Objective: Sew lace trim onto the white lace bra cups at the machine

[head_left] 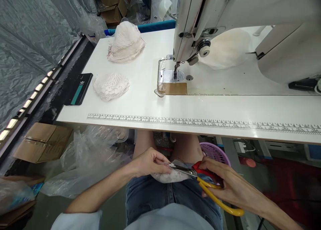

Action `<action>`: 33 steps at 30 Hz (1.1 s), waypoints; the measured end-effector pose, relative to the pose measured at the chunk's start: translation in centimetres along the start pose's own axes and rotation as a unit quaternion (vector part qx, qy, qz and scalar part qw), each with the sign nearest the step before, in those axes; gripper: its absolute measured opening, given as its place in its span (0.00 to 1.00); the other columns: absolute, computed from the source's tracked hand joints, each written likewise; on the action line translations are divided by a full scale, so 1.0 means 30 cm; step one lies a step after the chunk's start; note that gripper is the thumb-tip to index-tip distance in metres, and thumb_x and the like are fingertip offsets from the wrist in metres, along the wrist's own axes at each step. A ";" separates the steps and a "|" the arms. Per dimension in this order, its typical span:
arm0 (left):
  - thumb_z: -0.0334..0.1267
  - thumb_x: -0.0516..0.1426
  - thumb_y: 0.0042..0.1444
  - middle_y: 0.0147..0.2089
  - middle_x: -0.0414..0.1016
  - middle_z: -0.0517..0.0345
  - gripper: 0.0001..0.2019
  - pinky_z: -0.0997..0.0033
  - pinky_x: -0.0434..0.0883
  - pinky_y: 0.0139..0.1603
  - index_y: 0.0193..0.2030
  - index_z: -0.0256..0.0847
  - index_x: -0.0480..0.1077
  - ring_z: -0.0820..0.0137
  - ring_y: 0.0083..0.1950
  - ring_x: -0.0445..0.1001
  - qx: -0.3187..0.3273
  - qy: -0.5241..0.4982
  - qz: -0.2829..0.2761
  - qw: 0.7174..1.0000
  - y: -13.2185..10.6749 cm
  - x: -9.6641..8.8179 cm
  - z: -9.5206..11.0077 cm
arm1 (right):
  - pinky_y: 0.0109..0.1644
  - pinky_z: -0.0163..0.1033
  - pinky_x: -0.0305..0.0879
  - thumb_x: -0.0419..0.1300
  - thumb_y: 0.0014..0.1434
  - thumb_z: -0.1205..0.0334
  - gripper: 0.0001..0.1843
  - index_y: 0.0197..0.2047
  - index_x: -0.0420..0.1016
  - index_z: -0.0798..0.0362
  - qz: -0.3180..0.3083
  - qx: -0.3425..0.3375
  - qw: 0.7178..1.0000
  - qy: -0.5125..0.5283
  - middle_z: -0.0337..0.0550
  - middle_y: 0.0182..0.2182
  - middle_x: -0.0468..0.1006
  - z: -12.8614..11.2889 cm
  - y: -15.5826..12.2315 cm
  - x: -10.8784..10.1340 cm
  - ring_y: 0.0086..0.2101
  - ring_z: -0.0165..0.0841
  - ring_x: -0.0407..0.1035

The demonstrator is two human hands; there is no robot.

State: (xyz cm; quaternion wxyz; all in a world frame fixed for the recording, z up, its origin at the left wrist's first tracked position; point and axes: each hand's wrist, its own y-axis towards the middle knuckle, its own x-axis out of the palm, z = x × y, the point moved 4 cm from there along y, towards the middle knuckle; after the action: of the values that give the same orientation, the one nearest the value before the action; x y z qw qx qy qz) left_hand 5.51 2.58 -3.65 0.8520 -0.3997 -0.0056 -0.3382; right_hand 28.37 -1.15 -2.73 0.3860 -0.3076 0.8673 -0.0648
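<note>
Over my lap, my left hand (155, 164) pinches the edge of a small white lace piece (168, 178), which hangs below the fingers. My right hand (218, 176) grips scissors (213, 198) with one red and one yellow handle. Their blades point left and lie at the lace edge beside my left fingertips; whether they have cut into it I cannot tell. On the white sewing table (130, 106) rest a cap-shaped white lace piece (111, 86) and, behind it, a stack of cream fabric caps (127, 42) with loose threads at the rim.
A sewing machine (190, 29) stands on the table's right half, with pale fabric (227, 49) under its arm. A ruler strip (200, 122) runs along the front edge. A dark phone (79, 89) lies at the left corner. Below are a cardboard box (42, 142), plastic bags (92, 163) and a purple basket (216, 152).
</note>
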 end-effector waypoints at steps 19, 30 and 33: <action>0.42 0.66 0.42 0.30 0.77 0.54 0.16 0.79 0.63 0.28 0.37 0.33 0.78 0.76 0.27 0.68 0.013 0.048 -0.008 0.999 -0.006 0.005 0.017 | 0.34 0.31 0.71 0.60 0.55 0.52 0.15 0.44 0.69 0.49 -0.038 -0.028 0.988 0.150 0.45 0.40 0.73 0.009 0.007 0.031 0.37 0.36 0.72; 0.45 0.66 0.40 0.30 0.78 0.54 0.18 0.78 0.64 0.30 0.36 0.33 0.78 0.75 0.27 0.70 0.004 0.048 -0.002 0.999 -0.006 0.004 0.020 | 0.33 0.33 0.67 0.63 0.51 0.50 0.16 0.41 0.71 0.49 -0.017 -0.040 0.995 0.085 0.42 0.35 0.75 0.013 0.012 0.034 0.33 0.36 0.72; 0.47 0.66 0.40 0.28 0.77 0.55 0.19 0.78 0.64 0.29 0.36 0.33 0.78 0.75 0.27 0.69 0.002 0.056 0.003 0.998 -0.005 0.002 0.024 | 0.31 0.33 0.67 0.63 0.51 0.50 0.17 0.42 0.70 0.49 -0.015 -0.031 0.996 0.081 0.42 0.35 0.74 0.013 0.015 0.033 0.32 0.35 0.71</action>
State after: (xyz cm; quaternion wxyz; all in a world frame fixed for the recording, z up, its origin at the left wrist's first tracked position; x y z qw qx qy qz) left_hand 5.67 2.95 -3.05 0.8527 -0.3788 0.0427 -0.3571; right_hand 27.91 -1.32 -3.78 0.3035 -0.3264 0.8926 -0.0686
